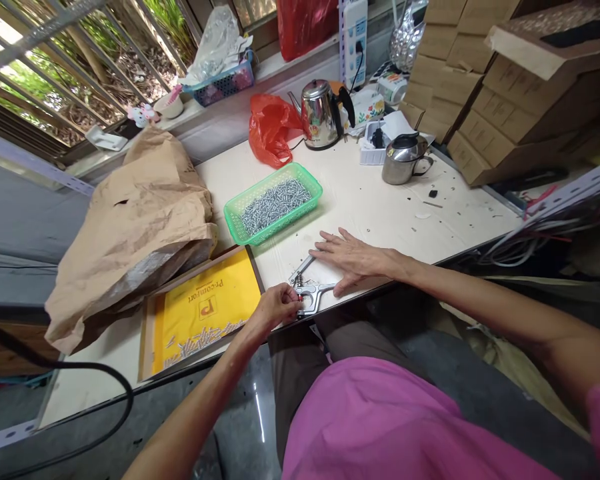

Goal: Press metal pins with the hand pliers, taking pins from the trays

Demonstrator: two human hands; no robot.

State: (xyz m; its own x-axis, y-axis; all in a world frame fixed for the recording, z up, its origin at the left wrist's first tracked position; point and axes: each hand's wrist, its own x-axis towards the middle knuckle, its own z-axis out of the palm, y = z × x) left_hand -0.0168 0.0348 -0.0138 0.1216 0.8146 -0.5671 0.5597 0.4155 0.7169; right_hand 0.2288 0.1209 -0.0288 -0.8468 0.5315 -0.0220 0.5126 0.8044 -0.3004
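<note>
A silver metal hand tool, with two spread handles and what looks like a small spring, lies at the table's front edge. My left hand is at the tool's head, thumb and fingers pinched together; whatever they hold is hidden. Fingers spread, my right hand lies flat across the handle ends, its fingertips at the upper handle and its thumb by the lower one. Beyond the hands stands a green plastic basket filled with small silver metal pieces. Left of my left hand, a shallow tray with a yellow lining holds more small metal pieces.
A large brown paper bag leans at the left. Toward the back are a red plastic bag, a steel kettle and a small steel pot. Cardboard boxes are stacked at right. Small scraps dot the tabletop.
</note>
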